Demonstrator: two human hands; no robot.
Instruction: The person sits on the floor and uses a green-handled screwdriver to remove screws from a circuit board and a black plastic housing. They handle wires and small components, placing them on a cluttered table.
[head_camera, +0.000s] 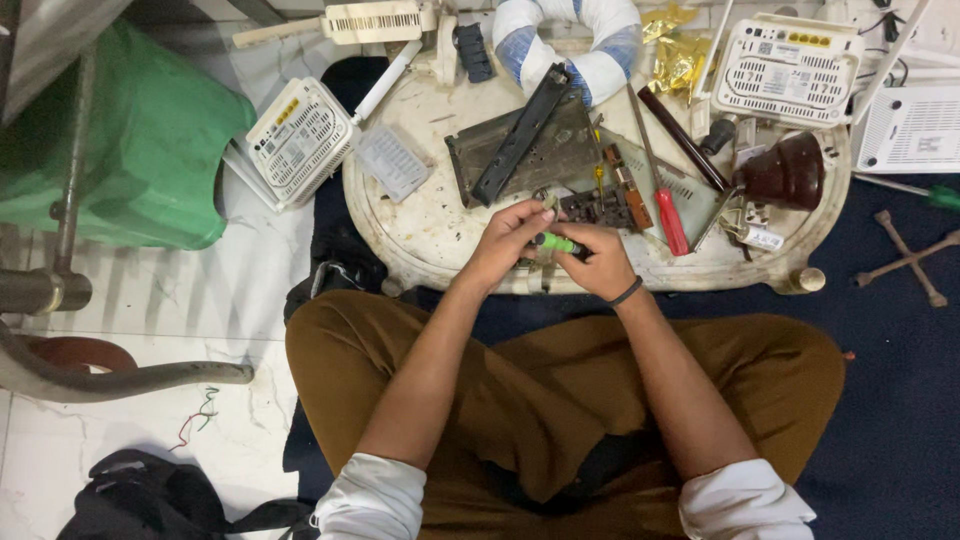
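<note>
Both hands meet at the near edge of the round white surface, just above the person's crossed legs. The left hand and the right hand are drawn together and closed on 1 small green tool handle — it lies roughly level between them, its left end in the left fingers, its right end tucked under the right palm. What its tip looks like is hidden by the fingers.

The work seems to be at a fitting or adjusting stage: the tool is being readied or worked in the hands rather than applied to anything on the surface. Just beyond the hands lies a dark circuit board, and further back a grey metal plate with a black bar across it. A red-handled screwdriver lies to the right of the board, near a brown conical part.

By my reading, the next move calls for a steady two-handed grip and fine finger work, close to the near edge — the board is the nearest piece it could reach.
</note>
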